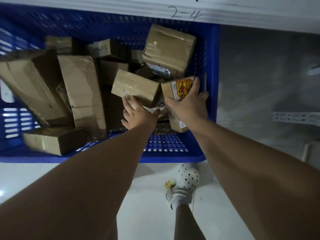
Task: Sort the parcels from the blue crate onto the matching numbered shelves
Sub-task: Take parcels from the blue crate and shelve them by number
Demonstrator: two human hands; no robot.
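A blue crate (pixel 173 153) on the floor holds several brown cardboard parcels. My right hand (pixel 190 106) grips a small parcel with a red and yellow sticker (pixel 180 89) at the crate's right side. My left hand (pixel 136 113) reaches in beside it, fingers spread and touching the underside of a taped brown parcel (pixel 135 85) and a white label beneath it. A larger parcel (pixel 169 49) leans against the crate's far right wall. A long parcel (pixel 81 87) lies in the middle. Above the crate runs a white shelf edge (pixel 242 13) marked 2-4.
More parcels lie at the crate's left and front left (pixel 53 141). A foot in a white dotted shoe (pixel 187 182) stands on the pale floor just before the crate. A grey wall and a white metal bracket (pixel 294 117) are to the right.
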